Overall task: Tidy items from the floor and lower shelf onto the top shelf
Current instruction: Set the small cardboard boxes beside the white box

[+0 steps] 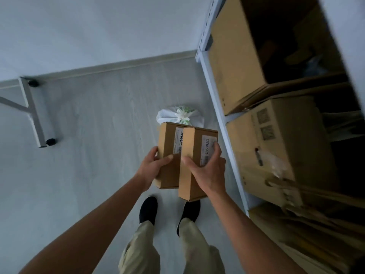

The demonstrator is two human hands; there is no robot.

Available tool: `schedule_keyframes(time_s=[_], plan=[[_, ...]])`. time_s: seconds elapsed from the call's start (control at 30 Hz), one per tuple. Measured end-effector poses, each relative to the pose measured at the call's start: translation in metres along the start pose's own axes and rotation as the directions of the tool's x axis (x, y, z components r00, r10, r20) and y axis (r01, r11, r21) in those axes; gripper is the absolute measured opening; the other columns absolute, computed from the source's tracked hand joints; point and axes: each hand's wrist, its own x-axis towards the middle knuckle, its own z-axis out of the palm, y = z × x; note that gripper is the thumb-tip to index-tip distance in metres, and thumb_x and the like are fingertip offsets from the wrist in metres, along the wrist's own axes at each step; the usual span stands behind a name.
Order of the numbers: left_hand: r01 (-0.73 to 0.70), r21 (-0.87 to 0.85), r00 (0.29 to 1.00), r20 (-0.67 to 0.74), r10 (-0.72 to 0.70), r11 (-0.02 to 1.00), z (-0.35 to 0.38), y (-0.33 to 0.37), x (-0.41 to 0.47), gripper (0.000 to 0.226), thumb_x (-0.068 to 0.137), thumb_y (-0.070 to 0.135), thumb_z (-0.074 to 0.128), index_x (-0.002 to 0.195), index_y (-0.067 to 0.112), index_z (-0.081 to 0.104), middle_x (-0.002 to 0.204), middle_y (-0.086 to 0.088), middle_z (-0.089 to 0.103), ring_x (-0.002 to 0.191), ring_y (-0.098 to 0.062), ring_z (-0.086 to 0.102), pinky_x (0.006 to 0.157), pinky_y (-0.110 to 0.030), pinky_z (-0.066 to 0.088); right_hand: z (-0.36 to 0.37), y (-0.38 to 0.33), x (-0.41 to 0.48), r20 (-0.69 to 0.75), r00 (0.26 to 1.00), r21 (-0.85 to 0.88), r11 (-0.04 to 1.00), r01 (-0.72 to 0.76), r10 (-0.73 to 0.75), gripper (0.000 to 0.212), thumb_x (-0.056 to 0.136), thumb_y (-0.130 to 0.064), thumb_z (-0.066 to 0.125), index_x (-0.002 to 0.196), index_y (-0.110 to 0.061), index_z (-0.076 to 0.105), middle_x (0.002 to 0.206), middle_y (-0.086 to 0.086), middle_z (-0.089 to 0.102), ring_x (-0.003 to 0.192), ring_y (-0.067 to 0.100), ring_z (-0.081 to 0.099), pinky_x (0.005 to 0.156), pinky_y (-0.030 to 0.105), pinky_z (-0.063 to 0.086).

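I hold two small brown cardboard boxes side by side above the floor, each with a white label. My left hand (153, 165) grips the left box (168, 143) at its near left edge. My right hand (207, 167) grips the right box (190, 143), fingers over its label. The right box overlaps the left one slightly. A white tied plastic bag (180, 114) lies on the floor just beyond the boxes. The metal shelf unit (212, 91) stands at my right, with large cardboard boxes (235, 62) on its levels.
A white table leg frame (34, 113) with black feet stands on the floor at the left. The wall and skirting run across the back. My feet in black shoes (148, 208) stand below the boxes. Flat cardboard (296, 230) is stacked low on the shelf.
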Motion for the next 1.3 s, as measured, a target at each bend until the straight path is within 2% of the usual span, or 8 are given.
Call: schedule_keyframes(time_s=[0.13,0.33,0.7,0.83,0.9,1.03,1.17,1.3], plan=[[-0.028,-0.096,0.993,0.115,0.039,0.995,0.032,0.044,-0.089,0.035,0.085,0.037,0.066,0.12,0.032,0.06,0.116,0.002,0.071,0.112,-0.022,0.063,0.097,-0.046,0.05,-0.046,-0.049,-0.079,-0.118,0.991,-0.017,0.998,0.053,-0.055,0.122,0.055,-0.083,0.066,0.152,-0.04,0.006,0.139,0.008,0.034,0.13,0.028,0.034,0.107,0.052,0.039],[-0.048,-0.127,0.955,0.285,0.083,0.991,0.057,0.082,-0.189,0.041,0.086,0.04,0.062,0.127,0.04,0.055,0.129,0.004,0.065,0.124,-0.022,0.055,0.105,-0.055,0.042,-0.111,-0.089,-0.176,-0.282,0.953,-0.06,0.994,0.097,-0.11,0.116,0.061,-0.084,0.056,0.155,-0.041,0.002,0.15,0.008,0.023,0.136,0.033,0.028,0.111,0.053,0.028],[-0.098,0.013,0.796,0.601,0.07,0.995,0.148,0.118,-0.291,0.062,0.079,0.045,0.069,0.136,0.033,0.049,0.134,0.0,0.062,0.121,-0.03,0.059,0.091,-0.052,0.053,-0.226,-0.06,-0.285,-0.466,0.884,-0.057,0.998,0.017,-0.042,0.116,0.062,-0.09,0.052,0.154,-0.046,-0.003,0.148,0.006,0.02,0.138,0.032,0.024,0.111,0.055,0.027],[-0.119,0.113,0.724,0.689,0.009,0.986,0.203,0.117,-0.318,0.085,0.063,0.056,0.08,0.137,0.032,0.047,0.137,0.001,0.058,0.124,-0.027,0.056,0.097,-0.056,0.05,-0.261,-0.027,-0.314,-0.578,0.815,-0.085,0.996,0.002,-0.052,0.092,0.075,-0.087,0.021,0.154,-0.046,-0.002,0.16,0.007,0.011,0.148,0.039,0.011,0.115,0.06,0.018],[-0.144,0.145,0.702,0.713,-0.003,0.979,0.235,0.112,-0.334,0.096,0.053,0.06,0.084,0.138,0.033,0.045,0.136,0.004,0.059,0.125,-0.026,0.055,0.098,-0.059,0.048,-0.277,-0.006,-0.326,-0.648,0.759,-0.112,0.994,-0.011,-0.065,0.074,0.087,-0.073,0.009,0.155,-0.044,0.004,0.16,0.01,0.015,0.145,0.041,0.019,0.113,0.06,0.025],[-0.177,0.171,0.711,0.703,0.005,0.969,0.302,0.089,-0.36,0.093,0.058,0.053,0.083,0.139,0.032,0.044,0.134,0.004,0.059,0.125,-0.025,0.053,0.102,-0.059,0.045,-0.324,0.044,-0.35,-0.712,0.702,-0.055,0.998,-0.017,-0.028,0.061,0.096,-0.049,0.014,0.156,-0.037,0.016,0.148,0.009,0.03,0.127,0.027,0.037,0.105,0.046,0.033],[-0.158,0.151,0.735,0.678,0.015,0.976,0.372,0.053,-0.384,0.075,0.066,0.051,0.078,0.134,0.033,0.05,0.13,0.002,0.062,0.119,-0.026,0.056,0.099,-0.058,0.047,-0.379,0.11,-0.383,-0.709,0.704,0.087,0.995,0.04,0.034,0.057,0.1,-0.038,0.041,0.154,-0.033,0.024,0.146,0.004,0.04,0.131,0.023,0.042,0.106,0.041,0.039],[-0.131,0.101,0.708,0.706,0.021,0.986,0.439,0.018,-0.406,0.084,0.059,0.06,0.08,0.134,0.035,0.05,0.132,-0.001,0.063,0.12,-0.029,0.059,0.098,-0.059,0.048,-0.409,0.188,-0.423,-0.816,0.516,0.282,0.959,-0.035,0.259,0.068,0.09,-0.051,0.058,0.15,-0.033,0.031,0.152,-0.001,0.04,0.137,0.021,0.039,0.111,0.053,0.038]])
